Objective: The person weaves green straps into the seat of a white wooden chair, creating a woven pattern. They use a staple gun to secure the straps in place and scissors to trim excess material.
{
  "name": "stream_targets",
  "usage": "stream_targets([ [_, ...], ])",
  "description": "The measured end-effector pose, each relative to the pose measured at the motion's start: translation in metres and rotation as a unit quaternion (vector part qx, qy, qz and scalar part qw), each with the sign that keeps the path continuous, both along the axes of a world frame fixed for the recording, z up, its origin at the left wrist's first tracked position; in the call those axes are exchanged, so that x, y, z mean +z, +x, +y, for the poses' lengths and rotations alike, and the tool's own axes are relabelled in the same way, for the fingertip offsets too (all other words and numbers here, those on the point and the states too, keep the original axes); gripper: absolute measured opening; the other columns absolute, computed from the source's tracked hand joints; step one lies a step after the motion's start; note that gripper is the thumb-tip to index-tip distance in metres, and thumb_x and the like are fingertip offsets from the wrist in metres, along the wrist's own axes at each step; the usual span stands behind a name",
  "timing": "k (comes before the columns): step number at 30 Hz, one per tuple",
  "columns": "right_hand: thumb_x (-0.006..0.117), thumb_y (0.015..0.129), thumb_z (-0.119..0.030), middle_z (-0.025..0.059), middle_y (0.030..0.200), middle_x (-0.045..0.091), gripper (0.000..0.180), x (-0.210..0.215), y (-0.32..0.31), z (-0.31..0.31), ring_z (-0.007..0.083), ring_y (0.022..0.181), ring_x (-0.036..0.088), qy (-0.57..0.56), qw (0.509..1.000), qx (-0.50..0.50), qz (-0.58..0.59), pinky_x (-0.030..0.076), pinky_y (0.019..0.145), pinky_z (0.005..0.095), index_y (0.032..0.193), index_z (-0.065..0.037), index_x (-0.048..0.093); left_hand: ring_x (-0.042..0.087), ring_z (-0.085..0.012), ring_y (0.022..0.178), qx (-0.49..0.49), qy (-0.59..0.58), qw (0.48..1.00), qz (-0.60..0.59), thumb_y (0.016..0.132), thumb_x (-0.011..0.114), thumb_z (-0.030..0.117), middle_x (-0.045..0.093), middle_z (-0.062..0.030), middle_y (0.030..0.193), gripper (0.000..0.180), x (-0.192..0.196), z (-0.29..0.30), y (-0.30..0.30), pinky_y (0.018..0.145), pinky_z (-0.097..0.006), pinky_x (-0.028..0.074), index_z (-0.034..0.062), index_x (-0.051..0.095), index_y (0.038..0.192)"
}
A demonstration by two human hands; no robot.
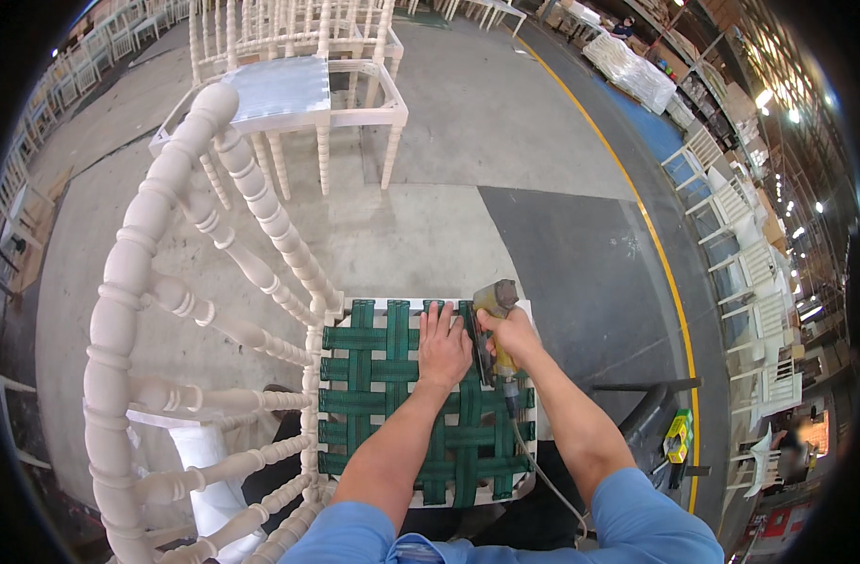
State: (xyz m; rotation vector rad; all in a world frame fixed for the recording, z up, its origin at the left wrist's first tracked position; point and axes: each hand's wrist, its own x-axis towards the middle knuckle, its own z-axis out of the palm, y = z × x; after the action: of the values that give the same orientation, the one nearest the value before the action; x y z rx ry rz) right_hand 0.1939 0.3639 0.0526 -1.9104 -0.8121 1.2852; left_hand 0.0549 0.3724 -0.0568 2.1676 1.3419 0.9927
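Note:
A cream chair with turned spindles stands right in front of me, its back on the left. Green webbing straps are woven across its white seat frame. My left hand lies flat on the straps near the far edge, fingers stretched out. In my right hand is a yellowish air staple gun, gripped round its body and held over the far right part of the seat. A thin air hose runs from it back toward me. The staple gun's tip is hard to make out.
Beyond this chair stand other cream chairs, one with a pale sheet on its seat. More chairs line the right side past a yellow floor line. A yellow-green box rests at my right on a dark stand.

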Motion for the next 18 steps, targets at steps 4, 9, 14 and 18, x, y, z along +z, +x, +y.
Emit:
stream_targets([
  [4, 0.076, 0.100, -0.028, 0.0063, 0.084, 0.067, 0.029, -0.002, 0.006, -0.002, 0.0156, 0.054, 0.060, 0.001, 1.000, -0.018, 0.006, 0.048, 0.047, 0.0326, 0.104, 0.000, 0.067, 0.037, -0.0421, 0.153, -0.012, -0.044, 0.999, 0.024, 0.097, 0.063, 0.020, 0.053, -0.0167, 0.154, 0.036, 0.000, 0.000, 0.001, 0.128, -0.058, 0.027, 0.0016, 0.074, 0.125],
  [9, 0.075, 0.101, -0.028, 0.0079, 0.090, 0.068, 0.030, 0.000, 0.012, -0.002, 0.0160, 0.054, 0.059, 0.000, 1.000, -0.007, -0.003, 0.049, 0.048, 0.0328, 0.107, 0.000, 0.067, 0.036, -0.0419, 0.153, -0.003, -0.002, 1.000, 0.008, 0.097, 0.062, 0.020, 0.052, -0.0165, 0.155, 0.035, 0.002, 0.000, 0.001, 0.128, -0.058, 0.026, 0.0016, 0.075, 0.125],
  [14, 0.075, 0.101, -0.029, 0.0079, 0.095, 0.070, 0.032, 0.039, 0.031, -0.041, 0.0149, 0.059, 0.060, -0.006, 0.997, -0.068, 0.046, 0.051, 0.052, 0.0324, 0.114, 0.000, 0.068, 0.036, -0.0430, 0.153, -0.018, -0.056, 0.997, 0.043, 0.098, 0.061, 0.020, 0.052, -0.0162, 0.156, 0.035, -0.001, 0.000, 0.005, 0.128, -0.060, 0.025, 0.0031, 0.075, 0.125],
  [18, 0.075, 0.101, -0.029, 0.0044, 0.097, 0.071, 0.031, 0.089, 0.076, -0.134, 0.0127, 0.062, 0.059, 0.058, 0.996, -0.063, -0.004, 0.052, 0.056, 0.0304, 0.116, -0.002, 0.069, 0.042, -0.0465, 0.148, -0.047, 0.011, 0.986, 0.158, 0.098, 0.056, 0.024, 0.060, -0.0217, 0.145, 0.037, -0.006, 0.012, 0.007, 0.126, -0.061, 0.027, 0.0012, 0.071, 0.124],
])
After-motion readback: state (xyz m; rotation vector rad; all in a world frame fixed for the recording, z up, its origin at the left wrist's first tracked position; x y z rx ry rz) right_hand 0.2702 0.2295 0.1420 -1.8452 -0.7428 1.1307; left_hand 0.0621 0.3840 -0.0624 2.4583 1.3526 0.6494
